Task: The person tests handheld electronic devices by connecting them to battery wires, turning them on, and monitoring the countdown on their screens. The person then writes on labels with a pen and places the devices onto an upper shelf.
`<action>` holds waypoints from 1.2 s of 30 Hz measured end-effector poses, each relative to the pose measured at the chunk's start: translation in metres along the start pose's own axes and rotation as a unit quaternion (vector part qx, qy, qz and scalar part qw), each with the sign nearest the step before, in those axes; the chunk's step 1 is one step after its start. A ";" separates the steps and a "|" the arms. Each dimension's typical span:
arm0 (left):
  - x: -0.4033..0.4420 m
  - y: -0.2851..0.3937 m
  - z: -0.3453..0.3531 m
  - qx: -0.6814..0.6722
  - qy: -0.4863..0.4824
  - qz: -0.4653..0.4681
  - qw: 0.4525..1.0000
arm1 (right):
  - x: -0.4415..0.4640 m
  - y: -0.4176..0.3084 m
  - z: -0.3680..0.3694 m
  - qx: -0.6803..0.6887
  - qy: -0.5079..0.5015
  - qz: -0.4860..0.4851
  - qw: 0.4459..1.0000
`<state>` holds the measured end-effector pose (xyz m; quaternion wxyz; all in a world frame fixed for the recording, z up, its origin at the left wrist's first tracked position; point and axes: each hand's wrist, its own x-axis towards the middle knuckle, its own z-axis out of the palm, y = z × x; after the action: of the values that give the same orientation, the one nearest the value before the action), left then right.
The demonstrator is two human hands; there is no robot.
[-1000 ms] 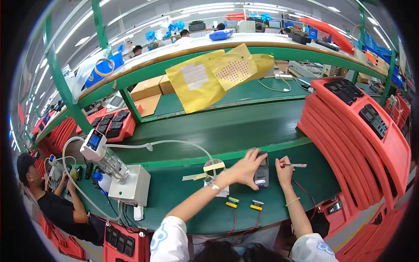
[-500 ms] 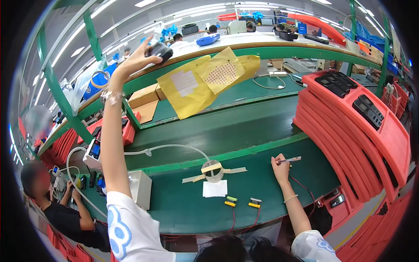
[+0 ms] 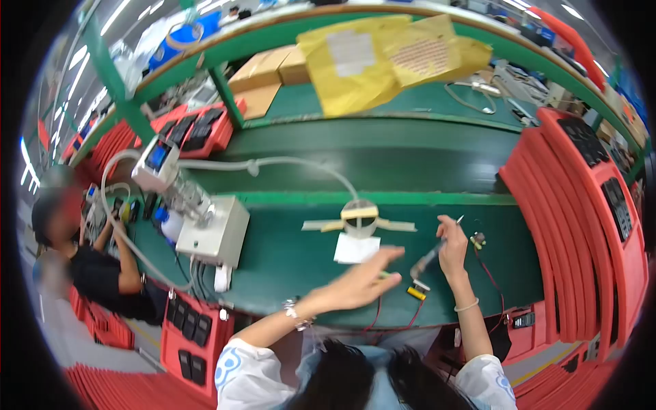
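My left hand [image 3: 355, 283] reaches over the bench with its fingers spread and nothing in it. A green piece partly hidden by it shows near the fingertips. My right hand [image 3: 452, 249] is closed around a slim pen-like tool [image 3: 428, 260], whose thin end sticks out above the fingers; its lower end is blurred. Below that end lie a yellow battery-like cylinder [image 3: 416, 294] and a silvery one [image 3: 421, 285], with a red wire beside them. White paper [image 3: 357, 248] lies beyond my left fingers, against a round fixture [image 3: 359, 217] taped down.
A hose runs from the fixture to a pale box-shaped machine [image 3: 215, 232] at left. Stacked red trays [image 3: 567, 225] stand at right. A small yellowish part [image 3: 477, 240] on a red wire lies right of my right hand. A co-worker [image 3: 96, 263] sits at far left.
My left hand has come down from the upper shelf to the bench, without the black device it held. The pen-like tool in my right hand now points down-left. The view has tilted down.
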<state>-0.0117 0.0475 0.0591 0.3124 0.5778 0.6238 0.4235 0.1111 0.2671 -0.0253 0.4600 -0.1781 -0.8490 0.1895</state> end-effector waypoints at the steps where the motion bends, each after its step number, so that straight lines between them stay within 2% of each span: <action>1: -0.010 -0.032 0.029 -0.139 -0.046 -0.032 0.989 | 0.006 -0.012 0.002 0.002 -0.027 -0.001 1.000; 2: -0.018 -0.040 0.050 -0.312 -0.053 -0.104 0.943 | 0.013 -0.030 0.005 -0.002 -0.046 -0.024 0.999; 4: -0.019 -0.048 0.056 -0.405 -0.052 -0.073 0.910 | 0.028 -0.061 0.011 -0.003 -0.038 -0.144 0.989; 5: -0.016 -0.043 0.055 -0.399 0.001 -0.028 0.916 | 0.030 -0.077 0.011 0.020 -0.068 -0.164 0.984; 7: -0.018 -0.036 0.046 -0.391 -0.012 -0.055 0.919 | 0.027 -0.100 0.016 0.057 -0.082 -0.180 0.979; 8: -0.021 -0.022 0.044 -0.396 0.035 -0.070 0.915 | 0.023 -0.105 0.016 0.075 -0.100 -0.170 0.978; 9: -0.025 -0.015 0.042 -0.399 0.041 -0.076 0.913 | 0.022 -0.109 0.015 0.083 -0.085 -0.160 0.980; 11: -0.034 -0.010 0.040 -0.215 0.211 -0.072 0.951 | 0.020 -0.115 0.007 0.118 -0.069 -0.107 0.985; 12: -0.033 -0.017 0.039 0.002 0.333 0.036 0.942 | 0.019 -0.119 0.001 0.151 -0.078 -0.057 0.984; 13: -0.029 -0.014 0.034 0.106 0.379 0.057 0.917 | 0.017 -0.123 -0.003 0.186 -0.086 -0.008 0.979; 14: -0.026 -0.010 0.031 0.211 0.418 0.076 0.880 | 0.014 -0.129 -0.004 0.213 -0.088 -0.001 0.973; 15: -0.030 -0.015 0.042 -0.023 0.333 0.009 0.943 | 0.012 -0.133 -0.005 0.201 -0.100 -0.011 0.974; 16: -0.030 -0.021 0.047 0.040 0.242 0.005 0.969 | 0.010 -0.138 -0.005 0.195 -0.110 -0.019 0.974; 17: -0.030 -0.013 0.046 -0.055 0.108 -0.108 0.987 | 0.010 -0.143 -0.006 0.166 -0.117 -0.039 0.978; 18: -0.028 -0.028 0.072 -0.072 0.219 -0.051 0.972 | 0.009 -0.150 -0.008 0.200 -0.132 -0.017 0.971; 19: -0.024 -0.024 0.080 -0.105 0.270 -0.025 0.957 | 0.001 -0.144 -0.006 0.254 -0.119 0.006 0.960; 20: -0.021 -0.026 0.080 -0.116 0.280 0.003 0.953 | -0.004 -0.143 -0.005 0.298 -0.108 0.029 0.948; 21: -0.019 -0.033 0.078 -0.167 0.258 -0.021 0.951 | -0.008 -0.150 -0.003 0.361 -0.074 0.076 0.927; 22: -0.018 -0.029 0.072 -0.162 0.263 -0.013 0.951 | -0.009 -0.161 -0.003 0.418 -0.044 0.124 0.899; 24: -0.020 -0.017 0.065 -0.201 0.214 -0.074 0.953 | -0.005 -0.175 -0.008 0.434 -0.041 0.193 0.879; 25: -0.019 -0.020 0.069 -0.201 0.220 -0.074 0.952 | -0.005 -0.179 -0.009 0.426 -0.034 0.230 0.874; 27: -0.018 -0.029 0.078 -0.299 0.209 -0.075 0.928 | -0.017 -0.156 -0.006 0.388 -0.141 0.207 0.887; 28: -0.020 -0.029 0.077 -0.298 0.217 -0.076 0.926 | -0.017 -0.156 -0.006 0.378 -0.179 0.202 0.886; 30: -0.026 -0.031 0.074 -0.194 0.253 0.005 0.948 | -0.014 -0.162 -0.002 0.394 -0.135 0.182 0.891; 31: -0.031 -0.034 0.070 -0.195 0.256 0.001 0.947 | -0.014 -0.158 0.001 0.403 -0.102 0.167 0.894; 33: -0.038 -0.043 0.056 -0.135 0.218 -0.096 0.962 | -0.007 -0.149 0.002 0.366 -0.047 0.145 0.918; 34: -0.039 -0.053 0.055 -0.108 0.284 -0.059 0.951 | 0.001 -0.146 -0.002 0.344 -0.031 0.141 0.928; 36: -0.050 -0.085 0.038 -0.209 0.250 -0.028 0.945 | 0.010 -0.144 -0.004 0.301 -0.050 0.139 0.942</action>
<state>-0.0103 0.0069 -0.0380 0.2719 0.3578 0.5954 0.6660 0.0906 0.1485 0.0538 0.4184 -0.1376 -0.7412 0.5066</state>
